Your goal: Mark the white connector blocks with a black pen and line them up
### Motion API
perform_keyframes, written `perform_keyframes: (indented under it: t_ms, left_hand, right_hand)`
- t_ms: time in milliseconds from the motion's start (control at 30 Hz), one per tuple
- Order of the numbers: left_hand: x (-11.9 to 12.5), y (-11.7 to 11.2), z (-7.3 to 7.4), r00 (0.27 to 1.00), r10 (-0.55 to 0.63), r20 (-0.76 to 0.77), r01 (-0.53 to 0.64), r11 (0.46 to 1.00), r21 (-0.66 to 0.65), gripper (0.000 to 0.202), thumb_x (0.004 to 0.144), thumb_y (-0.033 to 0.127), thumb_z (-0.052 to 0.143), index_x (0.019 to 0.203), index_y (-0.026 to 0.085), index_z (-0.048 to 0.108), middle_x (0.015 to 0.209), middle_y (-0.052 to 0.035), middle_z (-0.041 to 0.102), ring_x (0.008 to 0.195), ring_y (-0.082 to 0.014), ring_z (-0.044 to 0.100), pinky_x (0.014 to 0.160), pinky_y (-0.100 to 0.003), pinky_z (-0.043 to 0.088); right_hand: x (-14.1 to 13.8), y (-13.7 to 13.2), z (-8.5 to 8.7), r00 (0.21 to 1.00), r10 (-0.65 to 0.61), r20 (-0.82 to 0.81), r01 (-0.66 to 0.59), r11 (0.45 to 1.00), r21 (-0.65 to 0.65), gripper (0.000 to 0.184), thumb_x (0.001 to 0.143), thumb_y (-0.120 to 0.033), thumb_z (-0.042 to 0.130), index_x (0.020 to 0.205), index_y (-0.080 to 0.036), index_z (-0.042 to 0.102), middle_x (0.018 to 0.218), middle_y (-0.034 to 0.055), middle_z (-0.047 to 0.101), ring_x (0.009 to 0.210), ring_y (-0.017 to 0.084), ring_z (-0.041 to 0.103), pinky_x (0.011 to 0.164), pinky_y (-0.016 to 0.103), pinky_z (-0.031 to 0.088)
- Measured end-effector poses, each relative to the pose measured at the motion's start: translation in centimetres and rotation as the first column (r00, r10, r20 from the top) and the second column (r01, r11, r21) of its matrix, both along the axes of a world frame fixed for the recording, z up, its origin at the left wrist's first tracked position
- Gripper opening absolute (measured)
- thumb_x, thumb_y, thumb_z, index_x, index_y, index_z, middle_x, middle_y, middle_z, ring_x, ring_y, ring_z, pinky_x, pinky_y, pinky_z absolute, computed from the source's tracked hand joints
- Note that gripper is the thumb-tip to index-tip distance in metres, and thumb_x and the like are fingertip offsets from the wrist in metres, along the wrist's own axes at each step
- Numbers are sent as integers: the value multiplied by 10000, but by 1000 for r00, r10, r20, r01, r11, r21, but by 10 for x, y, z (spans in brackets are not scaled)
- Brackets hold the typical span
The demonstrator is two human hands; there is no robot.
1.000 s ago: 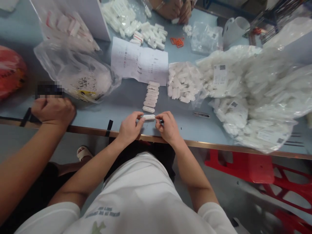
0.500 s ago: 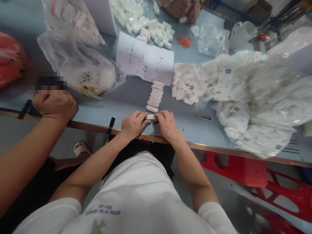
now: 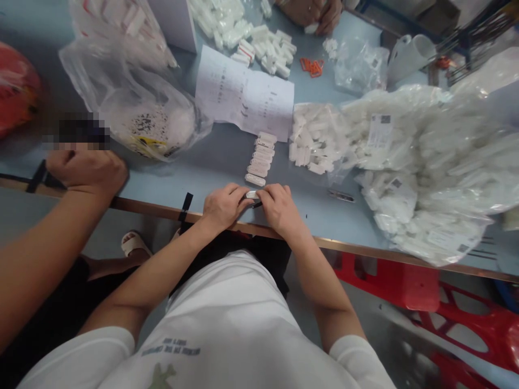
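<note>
A small white connector (image 3: 251, 194) is pinched between the closed fingers of the left hand (image 3: 221, 206) and right hand (image 3: 279, 208), at the counter (image 3: 211, 167) edge, just below a row of connectors (image 3: 260, 158).

My left hand (image 3: 222, 206) and right hand (image 3: 279, 208) now sit closer together on the connector (image 3: 251, 194), covering most of it.
</note>
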State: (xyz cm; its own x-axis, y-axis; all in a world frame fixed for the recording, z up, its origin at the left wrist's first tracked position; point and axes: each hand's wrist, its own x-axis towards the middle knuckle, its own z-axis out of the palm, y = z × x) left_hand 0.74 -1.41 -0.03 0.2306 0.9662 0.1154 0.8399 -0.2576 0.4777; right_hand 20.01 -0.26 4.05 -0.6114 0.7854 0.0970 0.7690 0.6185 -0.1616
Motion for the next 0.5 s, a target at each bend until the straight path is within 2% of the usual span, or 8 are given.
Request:
perform_keyframes:
  t_ms: [167,400,500]
  left_hand:
    - [0,0,3,998,-5,-55,4,1000,-6,538,951,640,368,1114,257,709,974,-62,680,794,-194,631,661,-303,408]
    - [0,1,5,997,-23,-69,21,999,-41,531,962,622,361,1133,254,703,982,-70,670,802,-196,627,672,-308,409]
    - [0,2,5,996,-16,-82,12,999,-45,538,959,629,357,1123,254,706,973,-69,670,797,-198,626,665,-305,409]
  right_hand:
    - [11,-3,-9,996,-11,-83,15,998,56,327,976,-140,388,1220,-146,606,1035,121,637,942,224,500,791,354,320]
    - [7,-10,-6,996,53,72,-57,997,46,327,1000,-171,381,1243,-124,594,1034,133,657,894,236,473,760,387,299]
    - [8,-8,-4,996,56,70,-59,997,41,314,1001,-184,396,1229,-137,607,1027,124,661,898,233,474,762,384,297]
